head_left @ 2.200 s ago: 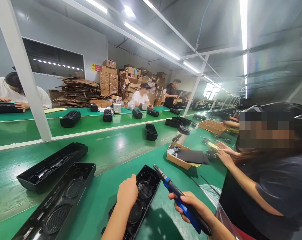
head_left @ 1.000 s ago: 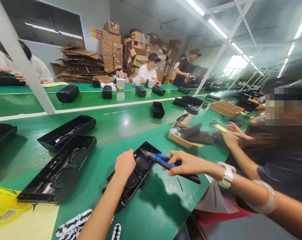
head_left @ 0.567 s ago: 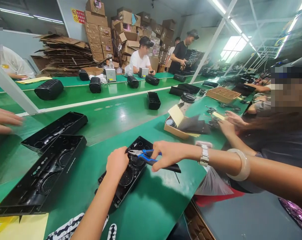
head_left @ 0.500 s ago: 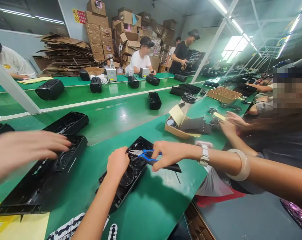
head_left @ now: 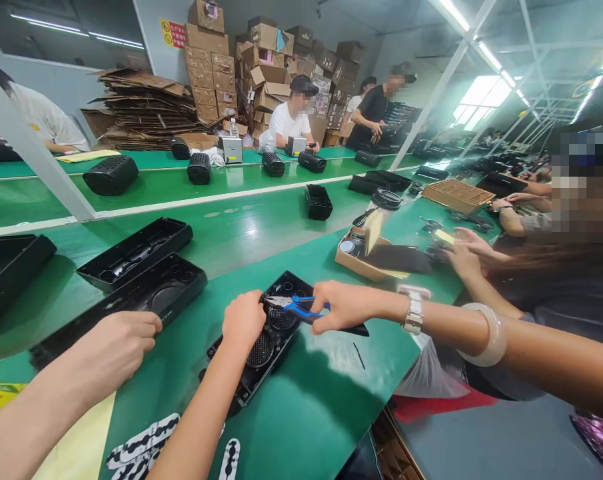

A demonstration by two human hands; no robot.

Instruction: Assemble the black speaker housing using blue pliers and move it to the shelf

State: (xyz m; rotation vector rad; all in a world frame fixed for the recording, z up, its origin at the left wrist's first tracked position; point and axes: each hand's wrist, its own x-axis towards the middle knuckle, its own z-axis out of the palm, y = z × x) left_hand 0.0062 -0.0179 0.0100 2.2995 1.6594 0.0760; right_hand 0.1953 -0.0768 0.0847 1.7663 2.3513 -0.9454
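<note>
A black speaker shell [head_left: 257, 353] with round mesh grilles lies on the green bench in front of me. My left hand [head_left: 244, 319] presses down on its left edge. My right hand [head_left: 338, 305] is shut on blue-handled pliers [head_left: 297, 307], and the jaws point into the far end of the shell, next to my left hand. From the lower left, another person's hand [head_left: 116, 343] rests on the near edge of a second black shell [head_left: 174, 290].
A third shell [head_left: 134, 252] and a black tray [head_left: 6, 273] lie on the belt to the left. An open cardboard box [head_left: 354, 263] of parts stands ahead on the right. A co-worker's arms [head_left: 468, 257] work close by on the right. Black-and-white strips [head_left: 141, 443] lie near me.
Another person's hand came in from the left and has settled on the near edge of the second shell. My hands stay on the shell, with the pliers at its far end.
</note>
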